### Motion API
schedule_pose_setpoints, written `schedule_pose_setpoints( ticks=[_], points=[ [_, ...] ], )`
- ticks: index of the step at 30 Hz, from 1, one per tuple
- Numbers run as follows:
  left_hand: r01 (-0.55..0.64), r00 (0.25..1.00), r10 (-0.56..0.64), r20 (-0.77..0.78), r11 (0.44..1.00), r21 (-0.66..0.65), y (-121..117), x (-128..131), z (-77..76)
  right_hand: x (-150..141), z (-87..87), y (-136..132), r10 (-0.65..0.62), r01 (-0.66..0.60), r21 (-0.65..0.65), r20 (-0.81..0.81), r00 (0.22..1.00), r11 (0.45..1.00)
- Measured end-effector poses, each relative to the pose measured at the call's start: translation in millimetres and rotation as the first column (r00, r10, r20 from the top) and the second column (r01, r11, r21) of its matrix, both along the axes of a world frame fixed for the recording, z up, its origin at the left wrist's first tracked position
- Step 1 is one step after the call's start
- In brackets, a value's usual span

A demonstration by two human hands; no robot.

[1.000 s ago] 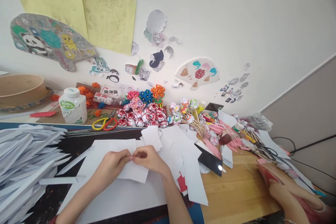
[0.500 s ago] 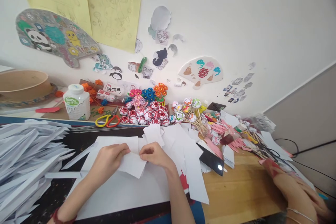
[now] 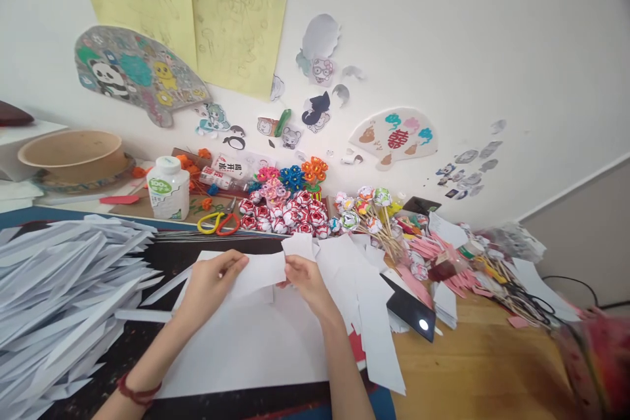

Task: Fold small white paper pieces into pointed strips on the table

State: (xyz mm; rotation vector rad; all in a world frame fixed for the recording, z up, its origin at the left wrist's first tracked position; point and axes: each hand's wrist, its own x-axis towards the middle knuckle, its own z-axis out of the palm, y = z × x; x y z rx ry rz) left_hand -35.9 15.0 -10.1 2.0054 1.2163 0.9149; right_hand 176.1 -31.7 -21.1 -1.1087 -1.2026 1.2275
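At far left, a large heap of narrow folded paper strips [image 3: 63, 302] lay across a dark tabletop. Behind it stood a round tan tub [image 3: 73, 161], then a white plastic bottle [image 3: 168, 197] with a green label and scissors [image 3: 210, 223] with one yellow and one orange handle.

Nearer, the left hand [image 3: 211, 285], a dark red band [image 3: 140, 395] on its wrist, pinched the left end of a white paper slip [image 3: 263, 272] between thumb and fingers. The slip was held out between the two hands, above a large white sheet [image 3: 246, 357]. Beyond it sat a cluster of red-and-white paper flowers [image 3: 290, 213]. The right hand [image 3: 306, 282] was closed on the slip's right edge; whether a crease ran through the paper could not be told.

Handling it well seemed to call for light, matched pinches, both ends level and only gentle tension, so that the thin paper would neither buckle nor tear.

Just right lay loose white papers [image 3: 339, 269], then a black slab [image 3: 413, 312] bearing a bright spot, and bare wooden tabletop [image 3: 467, 367].
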Motion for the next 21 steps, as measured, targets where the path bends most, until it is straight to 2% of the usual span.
schedule_pose_setpoints(
  ticks=[4,10,15,19,21],
  points=[
    [0.094,0.995,-0.089,0.048,0.990,-0.109,-4,8,0.2,-6,-6.5,3,-0.144,0.144,0.003,-0.023,0.989,0.990],
    [0.215,0.970,-0.195,0.143,0.966,-0.141,-8,14,0.4,-5,-3.0,0,-0.128,0.128,-0.011,-0.017,0.992,0.992],
    [0.190,0.956,-0.117,0.270,0.946,-0.264,-11,18,-4.6,-7,1.5,-3,-0.111,0.110,-0.028,-0.034,0.993,0.994],
    [0.305,0.931,-0.233,0.280,0.919,-0.250,-10,18,-2.8,-6,1.4,-4,-0.114,0.114,-0.027,0.021,0.993,0.993],
    [0.303,0.931,-0.225,0.286,0.915,-0.265,-11,18,-1.9,-8,2.0,-4,-0.113,0.114,-0.020,0.016,0.993,0.993]
  ],
)
